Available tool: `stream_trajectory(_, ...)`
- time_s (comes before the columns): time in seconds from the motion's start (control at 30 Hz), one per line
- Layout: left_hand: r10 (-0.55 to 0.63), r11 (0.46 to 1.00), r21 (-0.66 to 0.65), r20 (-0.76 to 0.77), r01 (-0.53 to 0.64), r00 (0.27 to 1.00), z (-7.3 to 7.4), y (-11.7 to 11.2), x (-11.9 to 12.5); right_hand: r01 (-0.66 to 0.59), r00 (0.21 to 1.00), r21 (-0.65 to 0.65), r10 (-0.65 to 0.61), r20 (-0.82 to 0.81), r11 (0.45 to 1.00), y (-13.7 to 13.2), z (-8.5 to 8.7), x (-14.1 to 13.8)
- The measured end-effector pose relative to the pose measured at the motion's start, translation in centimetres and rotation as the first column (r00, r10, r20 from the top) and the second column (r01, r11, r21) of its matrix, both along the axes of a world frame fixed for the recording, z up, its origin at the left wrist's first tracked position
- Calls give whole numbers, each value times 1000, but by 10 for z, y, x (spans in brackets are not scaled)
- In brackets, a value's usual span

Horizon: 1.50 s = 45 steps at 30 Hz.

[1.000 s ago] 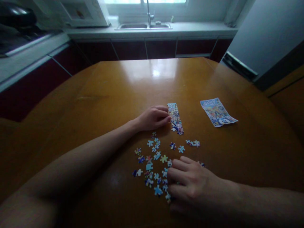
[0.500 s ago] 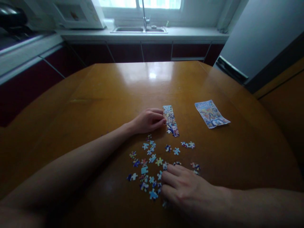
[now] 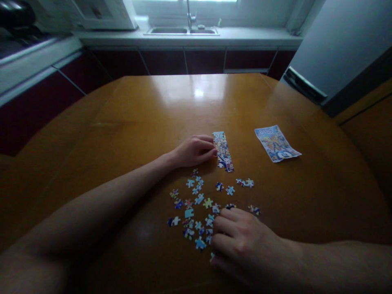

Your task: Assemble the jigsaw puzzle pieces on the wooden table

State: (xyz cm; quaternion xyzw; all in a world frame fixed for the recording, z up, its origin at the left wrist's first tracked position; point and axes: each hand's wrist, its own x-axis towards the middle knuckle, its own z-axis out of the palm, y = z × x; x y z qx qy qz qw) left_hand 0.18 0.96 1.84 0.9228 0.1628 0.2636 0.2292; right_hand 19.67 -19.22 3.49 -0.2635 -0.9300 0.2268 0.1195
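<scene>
A narrow strip of joined jigsaw pieces (image 3: 223,149) lies on the wooden table. At its left edge rests my left hand (image 3: 197,151), fingers curled and thumb drawn in, the tips touching or almost touching the strip. Whatever may be between those fingertips is hidden. Nearer to me, loose jigsaw pieces (image 3: 200,243) are scattered in a cluster. Over the right side of this cluster is my right hand (image 3: 241,241), closed with its fingers bent down among the pieces. Its fingertips are hidden, so I cannot see what they hold.
A printed picture sheet (image 3: 277,143) with a curled corner lies to the right on the wooden table (image 3: 147,118). Beyond the far edge are a counter with a sink (image 3: 168,30) and dark red cabinets. A grey refrigerator (image 3: 339,45) stands at the right.
The view has tilted slightly, so the table things appear a little higher and to the right. Both hands keep nearly the same places and poses, and the pieces lie as before.
</scene>
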Motion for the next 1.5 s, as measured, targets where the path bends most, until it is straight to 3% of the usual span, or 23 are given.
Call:
stream_trajectory(0.2,-3,1000,-5,2,3,1000,-1,-1,1,-56,996,61,52,71,997,-7,-10,-1)
stream_trajectory(0.33,-2,1000,-9,3,2,1000,1,-1,1,-67,991,48,61,120,997,-9,-5,-3)
stream_trajectory(0.5,-11,1000,-12,6,11,1000,2,-2,1,-71,992,120,57,113,990,-13,1,-5)
stream_trajectory(1.07,-20,1000,-4,12,21,1000,2,-1,2,-79,987,190,51,151,979,-19,1,-7)
stream_trajectory(1.33,-14,1000,-1,2,14,1000,3,-1,1,-78,996,236,85,-19,969,-14,1,-9)
stream_trajectory(1.43,-14,1000,7,-6,14,1000,1,0,1,-22,985,122,43,-170,992,9,6,-1)
stream_trajectory(1.5,-10,1000,13,-11,10,1000,1,0,0,129,944,-13,-127,-305,992,35,8,9)
